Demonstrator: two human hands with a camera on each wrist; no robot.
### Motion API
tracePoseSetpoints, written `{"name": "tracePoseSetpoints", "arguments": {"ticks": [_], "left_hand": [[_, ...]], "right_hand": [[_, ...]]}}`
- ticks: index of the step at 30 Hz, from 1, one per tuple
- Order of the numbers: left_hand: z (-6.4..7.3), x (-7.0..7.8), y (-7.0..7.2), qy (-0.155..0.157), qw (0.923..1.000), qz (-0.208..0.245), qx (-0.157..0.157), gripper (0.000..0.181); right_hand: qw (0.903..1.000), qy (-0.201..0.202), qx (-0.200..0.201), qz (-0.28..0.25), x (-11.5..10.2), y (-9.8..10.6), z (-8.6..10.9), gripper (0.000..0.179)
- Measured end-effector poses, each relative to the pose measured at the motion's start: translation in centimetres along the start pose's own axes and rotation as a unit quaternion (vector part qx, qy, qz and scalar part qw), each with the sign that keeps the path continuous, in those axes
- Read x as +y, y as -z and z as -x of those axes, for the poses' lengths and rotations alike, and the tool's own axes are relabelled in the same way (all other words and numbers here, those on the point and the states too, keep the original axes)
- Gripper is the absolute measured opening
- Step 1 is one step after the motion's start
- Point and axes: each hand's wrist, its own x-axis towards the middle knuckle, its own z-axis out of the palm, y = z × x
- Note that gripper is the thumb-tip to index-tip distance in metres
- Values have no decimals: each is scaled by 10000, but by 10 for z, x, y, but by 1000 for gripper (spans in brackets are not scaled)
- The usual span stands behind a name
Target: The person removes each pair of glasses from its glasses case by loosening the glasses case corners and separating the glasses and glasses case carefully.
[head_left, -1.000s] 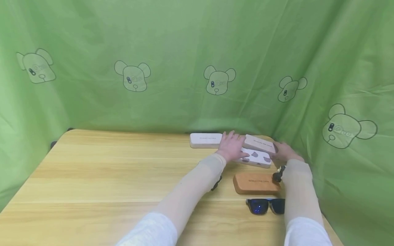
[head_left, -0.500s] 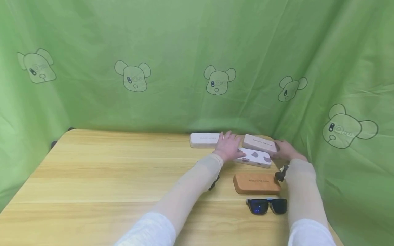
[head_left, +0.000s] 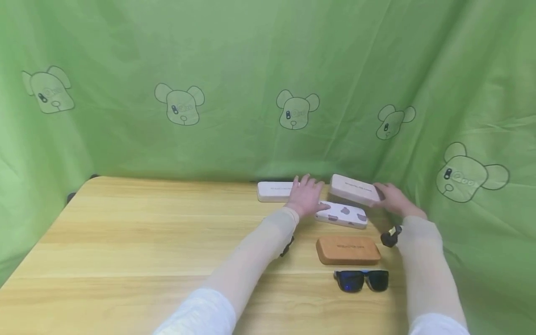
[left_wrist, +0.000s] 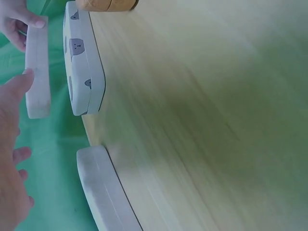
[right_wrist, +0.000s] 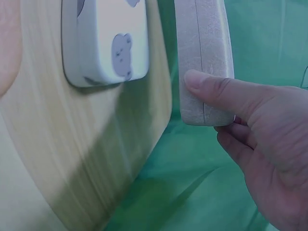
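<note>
My right hand (head_left: 395, 200) grips the right end of a pale pinkish-beige glasses case (head_left: 353, 189), thumb on the near side. In the right wrist view this case (right_wrist: 204, 53) is raised off the table, with its seam facing me. Spread fingers mark my left hand (head_left: 305, 197), which hovers between the other cases and holds nothing. Its thumb overlaps the beige case in the left wrist view; contact there is unclear. A white case with bear prints (head_left: 342, 215) lies just in front of the beige one. The plain white case (head_left: 274, 191) lies partly behind my left fingers.
Closer to me are an orange-brown glasses case (head_left: 348, 250) and dark sunglasses (head_left: 362, 281) with bluish lenses. All rest on the right side of a wooden table (head_left: 159, 242). A green curtain (head_left: 234, 139) hangs behind and along the right.
My right hand has lifted the beige case off the table and shifted slightly right. My left hand has drawn a little left, away from the beige case.
</note>
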Motion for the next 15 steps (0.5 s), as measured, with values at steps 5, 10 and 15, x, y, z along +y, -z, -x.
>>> {"name": "tracePoseSetpoints", "arguments": {"ticks": [5, 10, 15], "left_hand": [[-4, -2, 4, 37, 10000, 63, 56, 87], [-6, -2, 11, -6, 9998, 23, 202, 91], [-7, -1, 14, -9, 9998, -52, 209, 95]], "right_hand": [[9999, 128, 36, -31, -11, 9, 1, 87], [9992, 376, 141, 34, -21, 15, 2, 85], [9976, 637, 242, 158, -32, 19, 3, 84]]}}
